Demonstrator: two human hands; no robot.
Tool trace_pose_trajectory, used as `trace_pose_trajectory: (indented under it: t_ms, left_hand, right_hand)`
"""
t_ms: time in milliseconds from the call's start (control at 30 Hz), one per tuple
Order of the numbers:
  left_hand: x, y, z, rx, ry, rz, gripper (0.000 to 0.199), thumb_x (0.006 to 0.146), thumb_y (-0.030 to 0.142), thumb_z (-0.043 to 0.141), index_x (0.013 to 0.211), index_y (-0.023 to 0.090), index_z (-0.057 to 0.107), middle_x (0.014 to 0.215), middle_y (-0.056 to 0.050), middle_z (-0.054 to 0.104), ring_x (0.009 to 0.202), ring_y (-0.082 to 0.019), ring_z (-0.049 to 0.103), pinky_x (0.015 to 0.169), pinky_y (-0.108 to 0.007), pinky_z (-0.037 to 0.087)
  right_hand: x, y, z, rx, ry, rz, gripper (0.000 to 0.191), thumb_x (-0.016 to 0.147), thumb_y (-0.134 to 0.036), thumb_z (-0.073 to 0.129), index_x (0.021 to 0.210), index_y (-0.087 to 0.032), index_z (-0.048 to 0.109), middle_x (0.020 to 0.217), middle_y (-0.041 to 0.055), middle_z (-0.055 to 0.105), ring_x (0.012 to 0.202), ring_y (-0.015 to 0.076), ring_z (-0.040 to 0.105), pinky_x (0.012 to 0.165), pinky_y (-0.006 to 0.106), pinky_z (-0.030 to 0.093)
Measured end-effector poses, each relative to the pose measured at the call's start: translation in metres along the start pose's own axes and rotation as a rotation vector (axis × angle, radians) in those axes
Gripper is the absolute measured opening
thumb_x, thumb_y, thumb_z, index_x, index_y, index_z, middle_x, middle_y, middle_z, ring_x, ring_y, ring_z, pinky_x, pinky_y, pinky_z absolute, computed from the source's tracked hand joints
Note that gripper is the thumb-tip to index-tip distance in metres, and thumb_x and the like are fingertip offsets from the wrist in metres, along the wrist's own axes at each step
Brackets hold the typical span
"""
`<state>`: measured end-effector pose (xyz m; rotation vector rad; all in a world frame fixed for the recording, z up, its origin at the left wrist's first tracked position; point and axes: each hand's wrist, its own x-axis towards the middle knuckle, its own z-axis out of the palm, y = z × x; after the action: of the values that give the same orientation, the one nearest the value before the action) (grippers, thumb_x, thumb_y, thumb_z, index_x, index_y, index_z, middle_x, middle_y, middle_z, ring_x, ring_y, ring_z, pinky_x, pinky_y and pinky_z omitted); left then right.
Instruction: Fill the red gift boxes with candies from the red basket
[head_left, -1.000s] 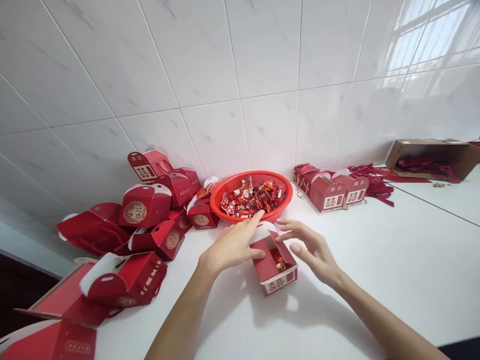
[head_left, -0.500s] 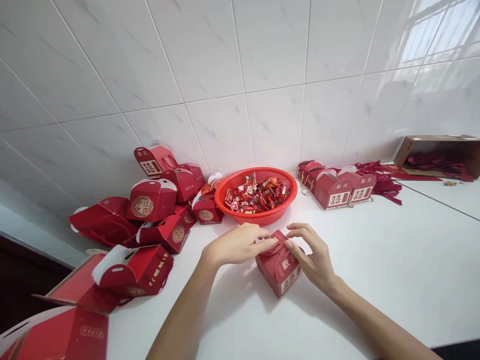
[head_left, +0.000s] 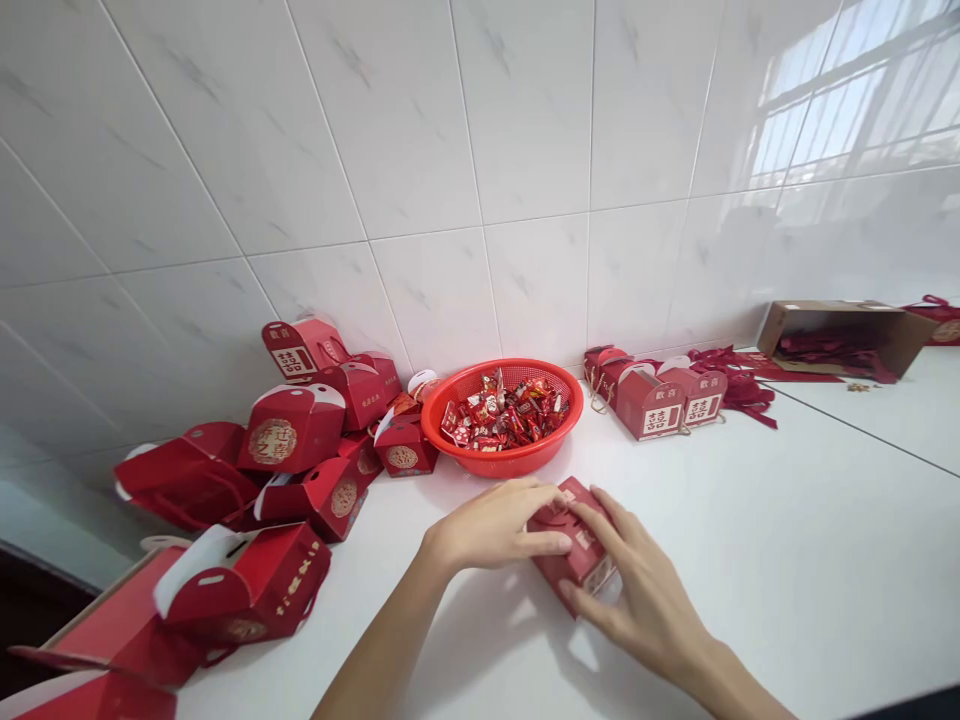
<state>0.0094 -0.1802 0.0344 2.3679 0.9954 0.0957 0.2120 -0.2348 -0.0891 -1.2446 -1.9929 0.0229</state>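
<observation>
A small red gift box (head_left: 571,570) stands on the white tabletop, turned corner-on, its flaps folded down over the top. My left hand (head_left: 502,527) grips its upper left part, fingers over the flaps and thumb across the top. With thumb low at the front corner and fingers over the top, my right hand (head_left: 630,570) grips the box from the right. Both hands cover much of its top and side. Just behind, a red plastic basket (head_left: 502,462) holds many wrapped candies (head_left: 510,410).
Red boxes (head_left: 296,425), several with raised lids, crowd the left side. Against the wall at right stand red boxes with cord handles (head_left: 652,400), beside dark red ribbons (head_left: 742,390). A brown carton (head_left: 907,345) holds more ribbon. White tiles (head_left: 420,150) cover the wall behind.
My right hand has moved down and around the box, its thumb now at the lower front corner. My left hand has come further over the top flaps. The camera view has shifted slightly.
</observation>
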Motion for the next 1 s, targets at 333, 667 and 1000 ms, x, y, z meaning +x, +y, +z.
trace_pose_trajectory:
  t_ms: [333,667,1000]
  left_hand:
    - [-0.020,-0.005,-0.020,-0.016,0.079,-0.027,0.051,0.092,0.054,0.056,0.133,0.024,0.060,0.140,-0.008,0.060,0.127,-0.028,0.053,0.107,-0.038,0.040]
    - [-0.018,-0.009,-0.018,-0.031,0.010,-0.083,0.050,0.090,0.047,0.061,0.132,0.022,0.061,0.134,-0.008,0.064,0.120,-0.026,0.059,0.100,-0.034,0.043]
    - [-0.009,-0.004,-0.085,0.052,0.067,-0.057,0.039,0.088,0.039,0.061,0.121,0.019,0.068,0.125,-0.008,0.070,0.107,-0.022,0.066,0.088,-0.027,0.048]
  right_hand:
    - [0.057,0.141,-0.048,-0.323,0.164,0.461,0.064,0.079,-0.058,0.059,0.134,-0.025,0.054,0.143,0.0177,0.046,0.117,0.0385,0.057,0.091,0.053,0.051]
    - [0.059,0.159,-0.036,-0.364,0.236,0.440,0.070,0.081,-0.056,0.059,0.142,-0.022,0.049,0.159,0.0224,0.025,0.144,0.0518,0.026,0.105,0.070,0.031]
    - [0.051,0.071,-0.008,-0.238,0.204,-0.145,0.069,0.094,-0.042,0.052,0.156,-0.030,0.026,0.164,0.0128,0.023,0.150,0.0372,0.026,0.115,0.061,0.031]
